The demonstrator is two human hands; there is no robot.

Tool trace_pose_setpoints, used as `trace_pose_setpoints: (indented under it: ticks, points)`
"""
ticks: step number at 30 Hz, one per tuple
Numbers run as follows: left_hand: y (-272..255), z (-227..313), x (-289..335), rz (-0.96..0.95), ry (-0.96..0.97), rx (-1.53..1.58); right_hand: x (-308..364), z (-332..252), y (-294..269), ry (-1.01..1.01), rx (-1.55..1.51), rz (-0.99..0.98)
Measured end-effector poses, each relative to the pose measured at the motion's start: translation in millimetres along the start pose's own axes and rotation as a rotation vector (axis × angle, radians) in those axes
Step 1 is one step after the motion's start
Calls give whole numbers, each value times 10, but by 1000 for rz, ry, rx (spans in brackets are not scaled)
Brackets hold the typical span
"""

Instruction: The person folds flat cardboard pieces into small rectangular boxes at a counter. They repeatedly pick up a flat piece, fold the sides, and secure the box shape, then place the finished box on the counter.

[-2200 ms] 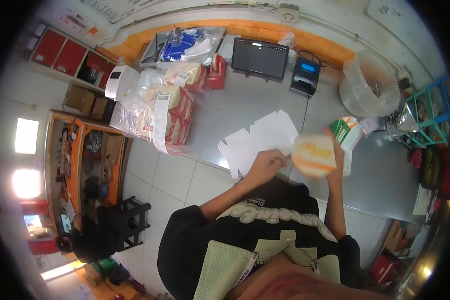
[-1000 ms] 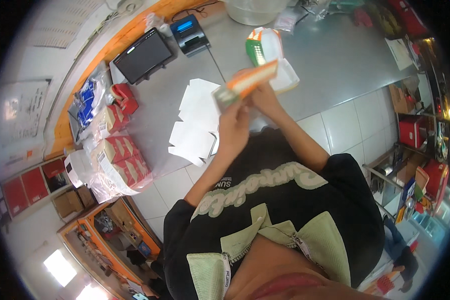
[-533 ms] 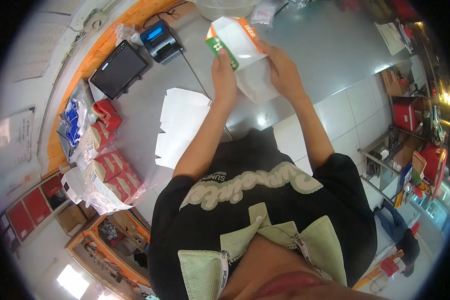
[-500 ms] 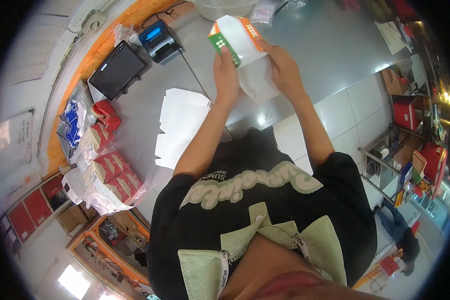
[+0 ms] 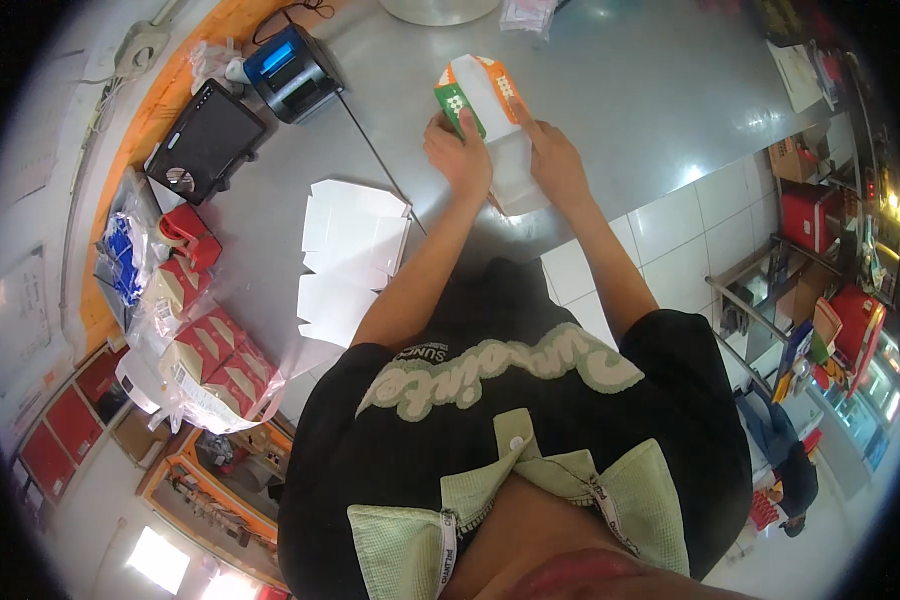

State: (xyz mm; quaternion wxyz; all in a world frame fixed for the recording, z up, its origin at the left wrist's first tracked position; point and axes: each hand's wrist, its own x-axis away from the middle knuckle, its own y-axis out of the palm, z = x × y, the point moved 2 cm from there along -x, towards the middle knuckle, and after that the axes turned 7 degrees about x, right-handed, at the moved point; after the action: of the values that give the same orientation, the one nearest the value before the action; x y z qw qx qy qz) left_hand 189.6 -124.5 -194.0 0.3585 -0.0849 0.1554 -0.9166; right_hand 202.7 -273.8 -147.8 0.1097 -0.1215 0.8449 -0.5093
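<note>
A partly folded cardboard box, white inside with green and orange printed side walls, is between my hands over the steel table. My left hand grips its green wall, the thumb lying against the inner side and the fingers closed around the outside. On the orange wall is my right hand, its index finger stretched along the top edge; its other fingers are partly hidden. A long white flap of the box extends toward me between my wrists. Left of my left forearm lie flat white box blanks.
A small black printer and a dark tablet stand at the back left. Nearer are a red tape dispenser and red-and-beige cartons in plastic. A metal rack stands on the right; another person is beyond it.
The box has come down and toward me in the picture, and its side walls look more upright. Both hands have stayed on it. My view has shifted slightly.
</note>
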Motion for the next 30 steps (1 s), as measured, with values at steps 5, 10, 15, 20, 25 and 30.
trace_pose_setpoints:
  ticks: [5, 10, 15, 20, 25, 30]
  points:
    - [-63, 91, -27, -117, -163, 70, -22, 0, -72, -49, -61, 28]
    - [-566, 327, 134, -137, 124, 196, -78, 29, 30, -43, 62, 150]
    - [-2109, 115, 254, -65, 381, -108, 74, -550, -573, -302, -120, 512]
    - [-3468, -700, 683, 363, -25, -311, 316, -1635, 12, -520, -382, 117]
    - [-3605, -975, 1247, 438, -556, 431, 133, -1856, 1222, -352, -193, -45]
    - [-3434, -843, 1244, 539, -545, 513, 64, -1909, 1268, -262, -51, -194]
